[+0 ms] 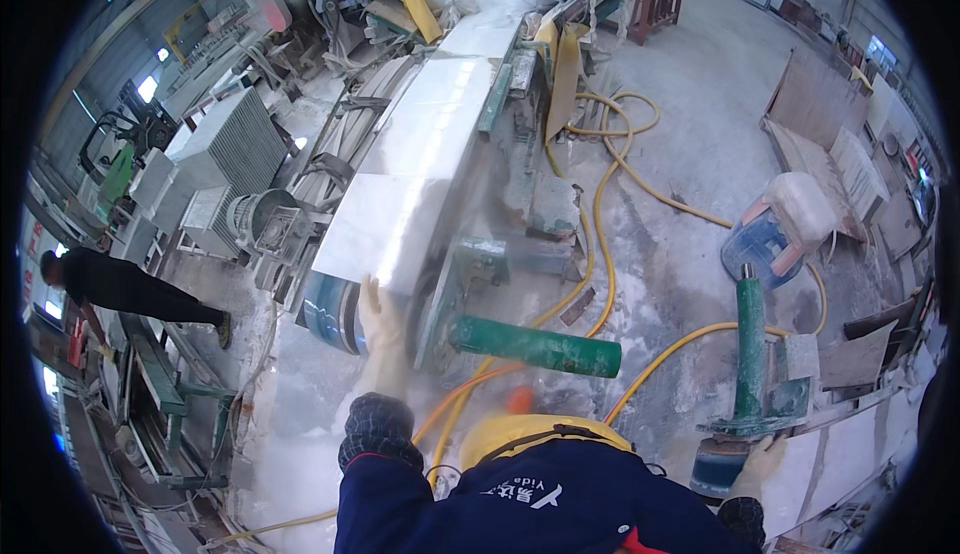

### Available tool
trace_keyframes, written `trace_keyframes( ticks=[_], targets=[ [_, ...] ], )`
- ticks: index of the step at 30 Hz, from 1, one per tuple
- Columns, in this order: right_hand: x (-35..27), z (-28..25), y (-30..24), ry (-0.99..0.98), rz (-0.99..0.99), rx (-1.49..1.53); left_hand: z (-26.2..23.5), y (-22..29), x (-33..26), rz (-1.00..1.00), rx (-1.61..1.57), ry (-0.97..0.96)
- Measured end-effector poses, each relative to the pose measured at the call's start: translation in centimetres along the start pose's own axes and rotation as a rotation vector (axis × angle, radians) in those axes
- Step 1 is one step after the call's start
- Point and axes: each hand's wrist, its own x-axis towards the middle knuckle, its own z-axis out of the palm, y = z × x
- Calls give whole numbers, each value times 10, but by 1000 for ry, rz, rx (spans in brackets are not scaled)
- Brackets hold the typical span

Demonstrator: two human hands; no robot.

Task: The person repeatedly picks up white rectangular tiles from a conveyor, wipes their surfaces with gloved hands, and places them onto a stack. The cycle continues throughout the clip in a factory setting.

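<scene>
So your left hand (pixel 380 322), in a pale work glove, lay flat with fingers spread against the near end of the long white stone slab (pixel 420 169), not gripping anything, just pressed on the edge. The slab ran away from you along the machine bed, its near end just above a blue-grey round wheel (pixel 330 312) beside your left hand. Your right hand (pixel 755 462), gloved too, rested low at the right, on the base of an upright green post (pixel 750 339); fingers looked wrapped near the bracket, but whether they clenched it I couldn't tell. A green cylinder (pixel 540 347) stuck out sideways between your hands, just right of the slab end. Yellow hoses (pixel 600 214) snaked over the dusty concrete floor (pixel 700 134). A blue-and-white water jug (pixel 775 234) lay tipped further right. Another person (pixel 125 289) in dark clothes stood far left by a grey finned motor (pixel 235 154).
</scene>
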Motion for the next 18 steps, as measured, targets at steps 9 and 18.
trace_keyframes(
  ticks=[9, 18],
  targets=[
    [-82, 22, -132, -18, -257, 258, 40, -19, 74, 658, 757, -432],
    [-158, -11, -126, -253, 11, 561, 131, -41, 147, 647, 857, -467]
  ],
)
